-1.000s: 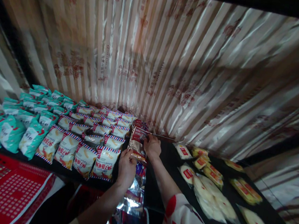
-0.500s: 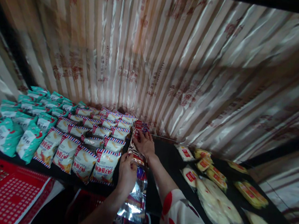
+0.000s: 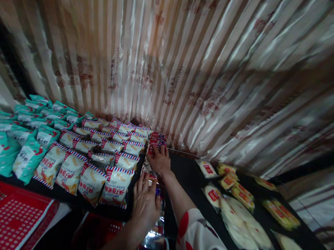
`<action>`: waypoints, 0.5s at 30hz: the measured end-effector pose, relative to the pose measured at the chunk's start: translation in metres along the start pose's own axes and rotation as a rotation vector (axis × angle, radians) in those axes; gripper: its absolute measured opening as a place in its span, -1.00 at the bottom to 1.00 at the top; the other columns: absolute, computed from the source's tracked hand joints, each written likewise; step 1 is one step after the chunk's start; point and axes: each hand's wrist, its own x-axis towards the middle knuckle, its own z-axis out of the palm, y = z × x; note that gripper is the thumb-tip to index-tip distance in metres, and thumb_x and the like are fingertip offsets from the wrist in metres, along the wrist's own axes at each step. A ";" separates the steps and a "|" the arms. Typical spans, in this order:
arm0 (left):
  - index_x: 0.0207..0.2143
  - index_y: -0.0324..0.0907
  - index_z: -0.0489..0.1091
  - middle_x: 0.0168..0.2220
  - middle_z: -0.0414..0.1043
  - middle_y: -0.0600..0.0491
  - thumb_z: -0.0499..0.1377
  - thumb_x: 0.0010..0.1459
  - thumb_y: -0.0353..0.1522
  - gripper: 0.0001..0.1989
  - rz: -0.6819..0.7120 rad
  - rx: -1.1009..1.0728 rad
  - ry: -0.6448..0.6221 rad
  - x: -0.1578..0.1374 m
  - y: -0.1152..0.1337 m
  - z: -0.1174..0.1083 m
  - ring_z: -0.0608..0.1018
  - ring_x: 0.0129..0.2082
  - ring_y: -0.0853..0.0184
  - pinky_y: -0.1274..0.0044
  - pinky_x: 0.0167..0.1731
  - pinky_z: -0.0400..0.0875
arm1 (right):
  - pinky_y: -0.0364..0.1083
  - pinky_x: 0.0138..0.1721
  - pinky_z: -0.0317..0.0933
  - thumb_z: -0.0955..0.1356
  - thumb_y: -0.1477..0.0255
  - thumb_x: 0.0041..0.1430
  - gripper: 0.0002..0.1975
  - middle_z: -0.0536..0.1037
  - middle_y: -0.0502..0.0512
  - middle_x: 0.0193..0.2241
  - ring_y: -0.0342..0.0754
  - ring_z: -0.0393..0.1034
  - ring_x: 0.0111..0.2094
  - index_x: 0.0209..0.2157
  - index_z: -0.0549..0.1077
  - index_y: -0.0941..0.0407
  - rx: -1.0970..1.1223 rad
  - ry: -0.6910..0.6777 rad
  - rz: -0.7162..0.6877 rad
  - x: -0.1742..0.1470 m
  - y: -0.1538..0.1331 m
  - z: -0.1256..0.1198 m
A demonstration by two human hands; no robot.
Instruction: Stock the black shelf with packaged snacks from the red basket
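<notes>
Glossy packets point(image 3: 158, 138) lie beneath left hand point(image 3: 145, 206) and right hand point(image 3: 161, 163), fingers point(image 3: 146, 181) spread unclenched, on black tabletop point(image 3: 181, 171) before striped sheeting point(image 3: 151, 58).

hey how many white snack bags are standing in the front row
4, from left to right: first bag beside the teal bags, second bag, third bag, fourth bag nearest the left hand. None there looks hidden.

Red packets point(image 3: 157, 139): glossy, foil-like. Snack bags point(image 3: 117, 186): shiny plastic. Basket point(image 3: 28, 198): smooth plastic. Shelf point(image 3: 179, 175): matt. Curtain point(image 3: 151, 58): glossy.
</notes>
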 end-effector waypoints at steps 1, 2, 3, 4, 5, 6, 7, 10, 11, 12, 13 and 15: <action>0.14 -0.23 0.28 0.29 0.05 -0.09 0.03 0.08 -0.40 -0.47 0.000 0.008 -0.005 0.000 -0.001 0.000 0.02 0.30 0.07 0.23 0.24 -0.06 | 0.17 0.17 -0.12 0.18 0.02 0.17 -0.33 -0.11 0.18 0.33 0.24 -0.31 0.32 0.26 0.05 -0.07 0.001 -0.004 -0.001 -0.001 0.000 0.000; 0.14 -0.23 0.28 0.29 0.05 -0.09 0.03 0.08 -0.41 -0.47 -0.003 0.012 -0.006 0.000 -0.002 0.000 0.02 0.30 0.08 0.23 0.25 -0.06 | 0.18 0.17 -0.11 0.18 0.03 0.17 -0.34 -0.10 0.18 0.33 0.24 -0.32 0.32 0.26 0.05 -0.07 0.003 -0.005 0.000 -0.001 -0.001 0.000; 0.13 -0.24 0.29 0.29 0.05 -0.09 0.03 0.07 -0.41 -0.47 -0.004 0.015 -0.005 0.001 -0.003 0.000 0.02 0.30 0.08 0.24 0.25 -0.06 | 0.18 0.17 -0.11 0.18 0.03 0.18 -0.34 -0.10 0.18 0.33 0.24 -0.32 0.32 0.26 0.05 -0.07 0.005 -0.004 0.000 -0.001 -0.001 0.001; 0.13 -0.23 0.30 0.28 0.06 -0.09 0.03 0.07 -0.42 -0.48 -0.005 0.018 -0.003 0.001 -0.004 0.000 0.03 0.30 0.08 0.25 0.25 -0.06 | 0.18 0.17 -0.11 0.18 0.04 0.17 -0.34 -0.10 0.18 0.33 0.23 -0.33 0.32 0.26 0.05 -0.07 0.008 -0.002 0.001 -0.001 -0.001 0.001; 0.12 -0.23 0.30 0.28 0.06 -0.08 0.03 0.07 -0.42 -0.48 0.000 0.020 0.000 0.002 -0.005 0.001 0.03 0.30 0.08 0.25 0.25 -0.06 | 0.18 0.17 -0.12 0.18 0.04 0.17 -0.34 -0.10 0.18 0.33 0.23 -0.32 0.32 0.26 0.05 -0.06 0.010 0.000 0.002 0.000 -0.001 0.002; 0.12 -0.23 0.31 0.28 0.07 -0.08 0.03 0.06 -0.43 -0.48 0.007 0.023 0.002 0.002 -0.005 0.001 0.04 0.30 0.08 0.24 0.25 -0.06 | 0.17 0.18 -0.13 0.18 0.03 0.17 -0.34 -0.09 0.17 0.33 0.24 -0.32 0.32 0.26 0.05 -0.06 0.010 0.001 0.005 0.001 -0.001 0.002; 0.12 -0.23 0.31 0.28 0.06 -0.08 0.02 0.06 -0.43 -0.48 0.014 0.025 0.005 0.003 -0.006 0.002 0.04 0.30 0.08 0.24 0.25 -0.06 | 0.17 0.18 -0.15 0.18 0.02 0.17 -0.33 -0.09 0.17 0.33 0.24 -0.31 0.32 0.26 0.06 -0.07 0.006 -0.002 0.008 0.002 0.000 0.002; 0.11 -0.25 0.31 0.29 0.04 -0.10 0.03 0.05 -0.44 -0.47 0.030 0.028 0.008 0.004 -0.007 0.004 0.03 0.30 0.06 0.23 0.25 -0.06 | 0.17 0.20 -0.22 0.16 -0.02 0.16 -0.32 -0.08 0.17 0.33 0.26 -0.31 0.32 0.26 0.06 -0.07 -0.020 -0.011 0.012 0.005 0.001 0.002; 0.11 -0.26 0.31 0.29 0.04 -0.11 0.03 0.05 -0.45 -0.47 0.033 0.028 0.008 0.004 -0.007 0.005 0.03 0.30 0.06 0.23 0.25 -0.06 | 0.17 0.20 -0.25 0.16 -0.03 0.16 -0.32 -0.07 0.16 0.33 0.26 -0.32 0.32 0.26 0.07 -0.08 -0.031 -0.003 0.010 0.006 0.001 0.002; 0.11 -0.27 0.32 0.29 0.04 -0.13 0.03 0.05 -0.45 -0.48 0.034 0.026 0.010 0.004 -0.007 0.006 0.03 0.30 0.06 0.23 0.25 -0.05 | 0.17 0.21 -0.28 0.15 -0.04 0.16 -0.32 -0.08 0.16 0.33 0.26 -0.33 0.32 0.26 0.08 -0.08 -0.040 0.008 0.005 0.006 0.002 0.001; 0.10 -0.28 0.32 0.29 0.05 -0.14 0.03 0.05 -0.45 -0.48 0.037 0.024 0.017 0.005 -0.007 0.006 0.03 0.30 0.05 0.23 0.25 -0.05 | 0.18 0.21 -0.31 0.15 -0.04 0.16 -0.33 -0.08 0.16 0.33 0.25 -0.35 0.33 0.25 0.09 -0.08 -0.048 0.024 -0.001 0.006 0.002 0.001; 0.10 -0.28 0.33 0.27 0.07 -0.15 0.03 0.05 -0.46 -0.49 0.045 0.019 0.042 0.006 -0.008 0.008 0.04 0.30 0.05 0.22 0.24 -0.03 | 0.20 0.22 -0.36 0.15 -0.04 0.16 -0.34 -0.07 0.17 0.33 0.24 -0.37 0.33 0.24 0.11 -0.09 -0.060 0.058 -0.015 0.006 0.003 0.000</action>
